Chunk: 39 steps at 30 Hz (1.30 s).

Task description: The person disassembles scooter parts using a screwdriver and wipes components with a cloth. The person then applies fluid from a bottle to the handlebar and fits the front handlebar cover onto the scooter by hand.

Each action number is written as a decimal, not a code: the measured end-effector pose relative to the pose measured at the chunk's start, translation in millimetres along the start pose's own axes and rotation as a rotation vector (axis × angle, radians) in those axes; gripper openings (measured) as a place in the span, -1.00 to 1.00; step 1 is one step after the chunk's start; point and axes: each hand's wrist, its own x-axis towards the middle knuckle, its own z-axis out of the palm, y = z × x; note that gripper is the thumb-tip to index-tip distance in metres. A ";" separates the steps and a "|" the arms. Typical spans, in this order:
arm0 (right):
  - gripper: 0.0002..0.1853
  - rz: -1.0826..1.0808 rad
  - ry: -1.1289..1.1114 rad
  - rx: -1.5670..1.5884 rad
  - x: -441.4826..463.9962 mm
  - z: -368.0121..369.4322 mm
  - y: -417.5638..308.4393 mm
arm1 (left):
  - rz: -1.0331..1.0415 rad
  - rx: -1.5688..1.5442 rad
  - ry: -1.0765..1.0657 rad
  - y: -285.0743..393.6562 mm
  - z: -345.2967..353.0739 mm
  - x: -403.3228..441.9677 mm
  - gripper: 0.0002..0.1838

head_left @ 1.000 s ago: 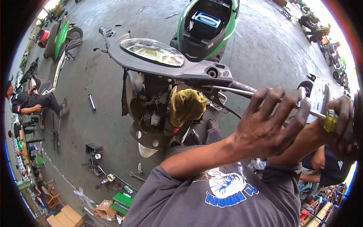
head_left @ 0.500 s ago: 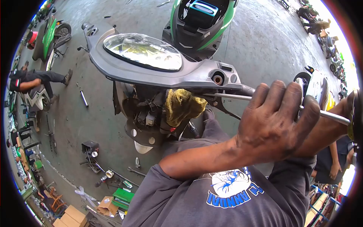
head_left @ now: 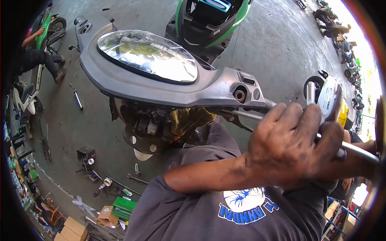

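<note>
My left hand (head_left: 287, 140) is closed around a long, thin metal rod (head_left: 248, 115), with a dark handlebar end (head_left: 270, 104) next to its knuckles. The rod slopes beneath a grey scooter handlebar cover (head_left: 161, 94), which carries an oval, glossy lens (head_left: 148, 58). At the right edge, where the rod ends in shadow, my right hand (head_left: 372, 154) is mostly cut off and its fingers are hidden. A yellowish rag (head_left: 187, 120) hangs below the cover, beside exposed wiring and a small pale connector (head_left: 152, 127).
A green and black scooter (head_left: 209, 30) stands ahead; a white and yellow one (head_left: 331, 98) is at the right. On the floor lie a metal tube (head_left: 77, 100), a wrench (head_left: 136, 179) and loose parts. Another person (head_left: 42, 58) is at the left. Boxes (head_left: 72, 231) sit lower left.
The handlebar cover appears larger and extends lower. My left hand is lower, still around the rod, whose right end has dropped. The person at the left has shifted and now reaches toward a green motorcycle.
</note>
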 end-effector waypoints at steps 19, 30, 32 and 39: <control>-0.74 0.068 0.026 -0.066 13.9 16.0 -3.0 | -0.018 -0.185 0.150 8.6 9.1 1.1 -0.81; -0.73 0.110 0.033 -0.077 21.6 30.1 -5.8 | 0.000 -0.219 0.086 6.4 -0.2 -0.5 -0.83; -0.73 0.125 0.022 -0.099 22.9 33.5 -0.9 | 0.013 -0.240 0.127 3.0 -5.5 -1.4 -0.84; -0.73 0.152 0.012 -0.157 26.7 47.6 7.5 | 0.083 -0.344 0.077 -0.1 -20.6 -11.4 -0.83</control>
